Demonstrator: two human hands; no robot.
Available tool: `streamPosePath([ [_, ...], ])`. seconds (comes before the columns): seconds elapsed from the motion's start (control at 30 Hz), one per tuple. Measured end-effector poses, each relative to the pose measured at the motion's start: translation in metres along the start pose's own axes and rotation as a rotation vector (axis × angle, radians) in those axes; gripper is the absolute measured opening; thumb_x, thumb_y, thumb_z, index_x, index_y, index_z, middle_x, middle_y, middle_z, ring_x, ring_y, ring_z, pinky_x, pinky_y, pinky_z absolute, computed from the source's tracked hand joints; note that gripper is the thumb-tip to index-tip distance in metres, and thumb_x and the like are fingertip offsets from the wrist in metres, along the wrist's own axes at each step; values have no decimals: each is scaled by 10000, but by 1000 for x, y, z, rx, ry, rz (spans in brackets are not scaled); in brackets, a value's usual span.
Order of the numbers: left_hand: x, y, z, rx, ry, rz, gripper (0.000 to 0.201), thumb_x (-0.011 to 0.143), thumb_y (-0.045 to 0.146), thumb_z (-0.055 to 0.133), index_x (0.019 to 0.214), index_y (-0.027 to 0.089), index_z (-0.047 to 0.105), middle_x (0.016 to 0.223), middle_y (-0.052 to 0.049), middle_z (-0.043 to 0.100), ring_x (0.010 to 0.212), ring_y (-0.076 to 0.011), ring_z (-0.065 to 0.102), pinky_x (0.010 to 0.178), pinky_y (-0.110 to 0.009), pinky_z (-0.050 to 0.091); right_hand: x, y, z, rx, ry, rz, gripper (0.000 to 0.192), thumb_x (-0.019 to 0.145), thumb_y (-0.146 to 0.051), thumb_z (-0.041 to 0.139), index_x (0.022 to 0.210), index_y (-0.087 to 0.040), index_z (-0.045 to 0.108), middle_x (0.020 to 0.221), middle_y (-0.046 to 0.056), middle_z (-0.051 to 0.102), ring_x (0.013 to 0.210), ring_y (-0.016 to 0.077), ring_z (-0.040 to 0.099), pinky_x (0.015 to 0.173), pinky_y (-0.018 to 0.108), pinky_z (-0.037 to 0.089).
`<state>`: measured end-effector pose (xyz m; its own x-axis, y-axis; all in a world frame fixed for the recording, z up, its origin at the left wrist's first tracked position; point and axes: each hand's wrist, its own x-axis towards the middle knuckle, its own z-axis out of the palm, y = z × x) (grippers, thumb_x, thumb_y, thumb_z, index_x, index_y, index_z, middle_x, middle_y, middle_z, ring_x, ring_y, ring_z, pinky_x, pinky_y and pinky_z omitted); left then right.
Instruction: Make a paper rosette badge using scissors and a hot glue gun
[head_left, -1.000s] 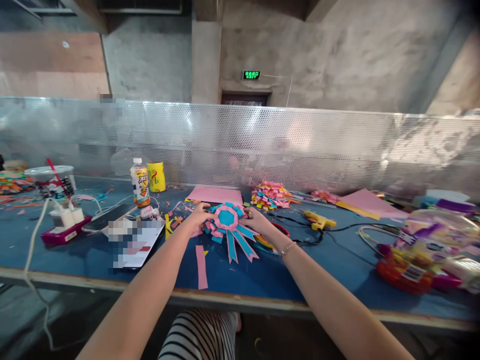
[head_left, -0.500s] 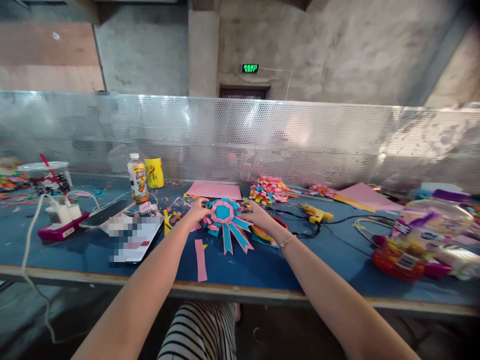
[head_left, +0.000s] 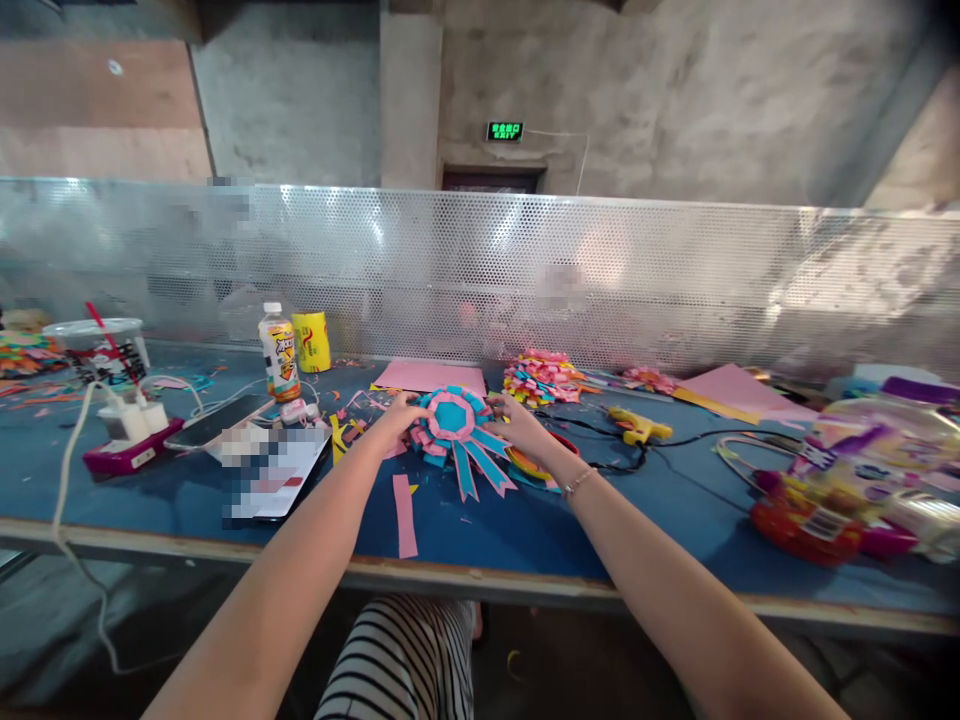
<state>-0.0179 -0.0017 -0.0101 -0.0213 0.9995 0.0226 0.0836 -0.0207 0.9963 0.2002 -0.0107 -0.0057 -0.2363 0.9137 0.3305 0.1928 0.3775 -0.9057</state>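
Observation:
A pink and blue rosette (head_left: 451, 414) with several forked ribbon tails faces me above the blue table. My left hand (head_left: 399, 420) grips its left edge between thumb and fingers. At its right edge, my right hand (head_left: 517, 425) holds it the same way, fingers partly behind the loops. Below the rosette a pink paper strip (head_left: 405, 515) lies flat. Just past my right wrist is a roll of tape (head_left: 534, 460), partly hidden by that hand.
A yellow glue gun (head_left: 637, 426) with a black cord lies right. Behind are a pink sheet (head_left: 430, 377) and a pile of paper rosettes (head_left: 541, 377). Phones, a bottle (head_left: 279, 352) and a power strip (head_left: 133, 450) stand left; a large plastic jar (head_left: 840, 490) is at right.
The rosette has tilted slightly, its tails swinging a little to the right. Both hands keep their hold. The whole view has shifted slightly.

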Motion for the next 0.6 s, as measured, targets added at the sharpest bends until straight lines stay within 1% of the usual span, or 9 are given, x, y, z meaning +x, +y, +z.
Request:
streamPosePath([
  [0.07, 4, -2, -4, 0, 35, 79, 439, 600, 234, 623, 1017, 189, 493, 741, -27, 579, 585, -144, 559, 551, -265, 415, 3, 2, -1, 41, 50, -30, 412, 585, -208, 675, 950, -193, 485, 889, 24, 594, 791, 134, 577, 685, 273, 487],
  [0.13, 12, -5, -12, 55, 162, 189, 333, 636, 237, 580, 958, 176, 522, 850, -64, 604, 748, -177, 587, 663, -284, 430, 5, 1, -5, 144, 124, -22, 428, 589, -225, 672, 965, -217, 468, 879, -1, 586, 688, 108, 577, 603, 251, 493],
  [0.2, 20, -10, -20, 203, 332, 250, 316, 623, 197, 572, 936, 165, 542, 960, -93, 609, 902, -206, 572, 772, -298, 411, 7, -2, -10, 293, 215, 2, 447, 577, -220, 677, 964, -247, 454, 823, -41, 571, 570, 80, 556, 511, 228, 485],
  [0.23, 24, -13, -24, 298, 372, 258, 324, 617, 179, 568, 940, 162, 553, 999, -100, 610, 951, -214, 560, 803, -298, 399, 7, -4, -13, 376, 260, 5, 460, 561, -205, 685, 955, -256, 451, 788, -57, 564, 549, 77, 555, 494, 222, 486],
  [0.27, 27, -15, -26, 412, 375, 243, 333, 617, 171, 564, 950, 163, 563, 1023, -100, 613, 978, -219, 553, 816, -296, 393, 8, -6, -17, 455, 303, -2, 476, 539, -182, 696, 940, -257, 452, 749, -69, 557, 554, 81, 567, 499, 221, 493],
  [0.37, 30, -23, -26, 752, 236, 182, 346, 639, 212, 565, 981, 169, 591, 1045, -97, 630, 988, -232, 560, 805, -291, 401, 8, -12, -28, 642, 380, -32, 494, 498, -136, 718, 906, -246, 461, 668, -75, 557, 615, 111, 609, 541, 229, 514],
  [0.43, 28, -26, -23, 919, 121, 184, 351, 662, 289, 568, 992, 177, 608, 1036, -99, 641, 974, -240, 573, 794, -290, 411, 8, -15, -32, 701, 393, -43, 467, 511, -143, 719, 897, -240, 474, 641, -66, 571, 607, 113, 607, 511, 214, 499],
  [0.5, 27, -27, -20, 1023, 42, 215, 360, 677, 350, 563, 995, 193, 622, 1025, -95, 650, 957, -238, 584, 786, -283, 419, 6, -19, -35, 722, 394, -52, 437, 530, -145, 709, 896, -238, 490, 623, -63, 579, 564, 102, 587, 473, 199, 476],
  [0.6, 25, -28, -21, 1074, -6, 265, 367, 664, 313, 586, 1014, 211, 626, 1035, -80, 650, 931, -219, 593, 780, -265, 427, -1, -22, -37, 711, 366, -94, 397, 553, -149, 686, 899, -238, 513, 622, -65, 580, 504, 92, 552, 455, 211, 470],
])
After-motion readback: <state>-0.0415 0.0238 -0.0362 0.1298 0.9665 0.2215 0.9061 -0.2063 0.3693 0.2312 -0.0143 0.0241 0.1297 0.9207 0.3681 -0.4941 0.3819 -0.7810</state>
